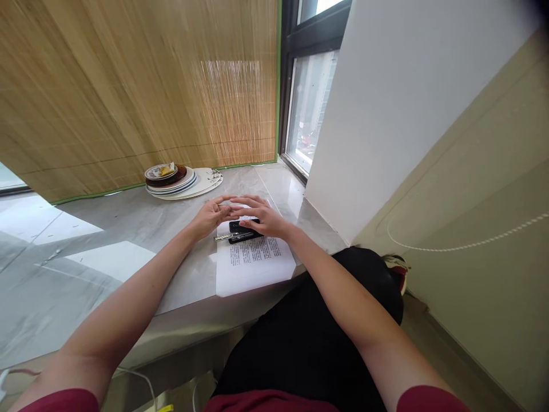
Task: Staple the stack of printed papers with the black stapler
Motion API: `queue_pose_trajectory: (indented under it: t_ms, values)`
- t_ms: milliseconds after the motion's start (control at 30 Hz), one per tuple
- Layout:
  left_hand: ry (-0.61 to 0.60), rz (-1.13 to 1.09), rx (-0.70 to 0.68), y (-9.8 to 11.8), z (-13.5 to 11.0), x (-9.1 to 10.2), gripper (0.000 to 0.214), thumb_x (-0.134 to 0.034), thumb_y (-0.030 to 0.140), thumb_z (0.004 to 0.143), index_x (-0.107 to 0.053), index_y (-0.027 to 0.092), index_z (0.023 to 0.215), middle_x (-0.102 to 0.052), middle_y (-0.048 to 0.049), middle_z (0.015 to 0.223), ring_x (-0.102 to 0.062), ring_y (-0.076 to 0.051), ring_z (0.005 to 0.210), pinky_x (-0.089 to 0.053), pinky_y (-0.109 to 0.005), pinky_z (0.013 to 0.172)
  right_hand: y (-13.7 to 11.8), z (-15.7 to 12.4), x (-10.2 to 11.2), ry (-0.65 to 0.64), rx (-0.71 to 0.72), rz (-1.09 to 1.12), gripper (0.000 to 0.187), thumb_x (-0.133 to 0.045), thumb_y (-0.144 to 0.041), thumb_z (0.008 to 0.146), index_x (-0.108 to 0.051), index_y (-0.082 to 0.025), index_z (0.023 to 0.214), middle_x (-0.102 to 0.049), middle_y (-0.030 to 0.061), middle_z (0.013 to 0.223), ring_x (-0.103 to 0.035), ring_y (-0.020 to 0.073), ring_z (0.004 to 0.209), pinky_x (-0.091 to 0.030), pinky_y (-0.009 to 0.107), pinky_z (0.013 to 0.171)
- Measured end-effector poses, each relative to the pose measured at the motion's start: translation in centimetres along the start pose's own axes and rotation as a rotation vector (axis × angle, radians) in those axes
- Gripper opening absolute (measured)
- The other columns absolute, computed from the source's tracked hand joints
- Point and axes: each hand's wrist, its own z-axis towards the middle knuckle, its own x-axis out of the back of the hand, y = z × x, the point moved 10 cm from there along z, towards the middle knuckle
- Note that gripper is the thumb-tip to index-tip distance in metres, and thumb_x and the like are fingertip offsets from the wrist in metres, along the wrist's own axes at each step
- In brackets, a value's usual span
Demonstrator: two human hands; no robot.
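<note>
A printed white sheet of paper (253, 263) lies on the grey marble sill. On its far part rest a small black device (241, 232) and a silvery pen-like item (225, 236). My right hand (261, 217) lies over the black device with fingers stretched flat. My left hand (211, 216) sits just left of it, fingertips pinched together and meeting the right hand's fingers; whether anything is between them I cannot make out.
A stack of plates (182, 182) with a dark bowl stands at the back of the marble sill (128, 229). A bamboo blind (141, 86) hangs behind. A window (306, 109) and a white wall (386, 114) are at right. Cables hang below the sill's edge.
</note>
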Motion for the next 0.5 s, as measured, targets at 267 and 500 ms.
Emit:
queue_pose_trajectory:
  t_ms: [267,500]
  values:
    - [-0.068,0.032,0.012,-0.5,-0.3,-1.0,0.066,-0.086,0.053,0.090,-0.063,0.017,0.140,-0.082,-0.0134,0.111,-0.079,-0.030,0.110,-0.061,-0.037,0.096,-0.6,0.8,-1.3,-0.107,0.045,-0.049,0.030,-0.060,-0.030,0.110,-0.076,-0.035,0.135,-0.058,0.0051,0.160,-0.040,0.0310,0.154,-0.034,0.057,0.123]
    - [-0.034,0.062,0.043,-0.1,-0.4,-1.0,0.068,-0.086,0.051,0.090,-0.055,0.018,0.142,-0.085,-0.0123,0.102,-0.081,-0.031,0.106,-0.059,-0.040,0.097,0.3,0.2,-0.9,-0.063,-0.032,-0.050,0.031,-0.060,-0.030,0.110,-0.074,-0.034,0.138,-0.065,0.0056,0.148,-0.050,0.0286,0.140,-0.040,0.052,0.116]
